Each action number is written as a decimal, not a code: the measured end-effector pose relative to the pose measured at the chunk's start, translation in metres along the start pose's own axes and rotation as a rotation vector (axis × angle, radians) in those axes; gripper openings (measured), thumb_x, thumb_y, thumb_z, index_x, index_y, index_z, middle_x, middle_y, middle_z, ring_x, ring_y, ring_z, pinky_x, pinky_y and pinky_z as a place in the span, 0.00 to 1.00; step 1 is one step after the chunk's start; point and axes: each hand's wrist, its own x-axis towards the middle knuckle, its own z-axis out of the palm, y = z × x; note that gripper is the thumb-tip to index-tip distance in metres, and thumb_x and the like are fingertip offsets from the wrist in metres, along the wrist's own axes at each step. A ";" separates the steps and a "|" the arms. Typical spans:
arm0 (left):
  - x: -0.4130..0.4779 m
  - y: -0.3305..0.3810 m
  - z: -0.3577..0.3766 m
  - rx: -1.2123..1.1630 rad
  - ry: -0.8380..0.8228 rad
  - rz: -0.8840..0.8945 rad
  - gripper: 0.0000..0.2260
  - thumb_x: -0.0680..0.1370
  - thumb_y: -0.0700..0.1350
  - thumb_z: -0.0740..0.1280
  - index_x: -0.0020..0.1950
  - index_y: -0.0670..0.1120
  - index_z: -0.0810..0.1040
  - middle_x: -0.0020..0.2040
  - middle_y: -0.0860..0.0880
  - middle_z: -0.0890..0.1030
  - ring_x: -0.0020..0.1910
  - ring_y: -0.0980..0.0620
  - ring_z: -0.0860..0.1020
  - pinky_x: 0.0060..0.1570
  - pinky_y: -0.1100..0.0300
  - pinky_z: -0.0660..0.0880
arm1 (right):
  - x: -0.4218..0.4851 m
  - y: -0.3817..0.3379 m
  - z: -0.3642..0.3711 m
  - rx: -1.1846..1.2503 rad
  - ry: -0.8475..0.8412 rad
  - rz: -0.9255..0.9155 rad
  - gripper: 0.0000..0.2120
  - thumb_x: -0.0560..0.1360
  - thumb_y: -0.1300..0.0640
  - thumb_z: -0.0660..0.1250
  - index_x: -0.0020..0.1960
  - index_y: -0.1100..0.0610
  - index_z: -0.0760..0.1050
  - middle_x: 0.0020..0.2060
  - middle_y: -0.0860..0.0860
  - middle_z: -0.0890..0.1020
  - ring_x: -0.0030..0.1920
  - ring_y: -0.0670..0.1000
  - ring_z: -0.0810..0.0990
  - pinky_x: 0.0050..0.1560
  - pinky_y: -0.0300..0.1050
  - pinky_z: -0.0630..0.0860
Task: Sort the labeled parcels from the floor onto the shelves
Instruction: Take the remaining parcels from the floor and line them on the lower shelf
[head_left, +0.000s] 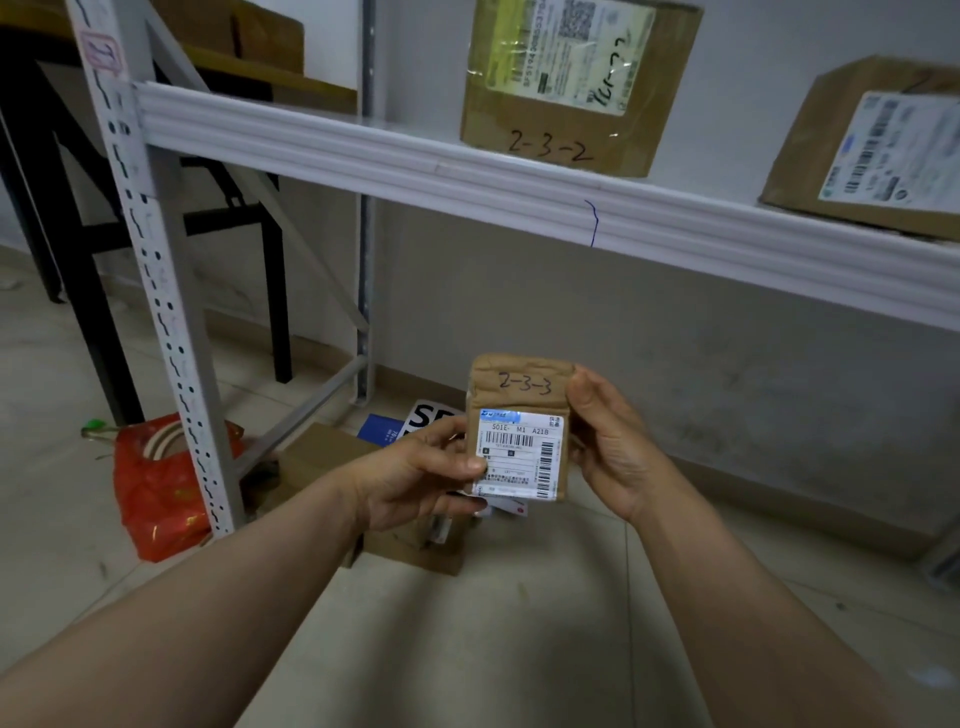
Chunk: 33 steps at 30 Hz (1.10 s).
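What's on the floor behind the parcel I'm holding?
Brown boxes and blue and white packets, partly covered by the parcel and left hand; anything else there is hidden.

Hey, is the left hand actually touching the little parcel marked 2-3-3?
Touching. The head view shows the left hand pinching the parcel at its left edge, thumb over the printed label; the right hand holds the opposite edge.
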 end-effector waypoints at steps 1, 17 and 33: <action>-0.001 0.001 -0.002 -0.010 0.002 0.021 0.33 0.70 0.35 0.73 0.73 0.45 0.68 0.68 0.38 0.77 0.66 0.37 0.77 0.62 0.44 0.76 | -0.001 -0.003 0.002 0.002 -0.011 -0.011 0.49 0.56 0.40 0.84 0.71 0.55 0.71 0.61 0.58 0.83 0.58 0.56 0.83 0.55 0.49 0.78; -0.044 0.120 0.053 0.423 0.016 0.428 0.36 0.65 0.38 0.77 0.73 0.48 0.70 0.67 0.40 0.77 0.65 0.36 0.76 0.65 0.30 0.68 | -0.041 -0.123 0.013 -0.489 -0.247 -0.340 0.35 0.68 0.63 0.77 0.72 0.51 0.70 0.64 0.50 0.81 0.66 0.51 0.79 0.67 0.57 0.75; 0.001 0.238 0.185 0.742 0.149 0.739 0.38 0.70 0.44 0.77 0.75 0.59 0.63 0.63 0.55 0.78 0.58 0.57 0.81 0.50 0.57 0.82 | -0.050 -0.326 -0.017 -0.812 -0.138 -0.625 0.38 0.60 0.54 0.81 0.68 0.48 0.71 0.60 0.49 0.80 0.59 0.51 0.83 0.58 0.51 0.82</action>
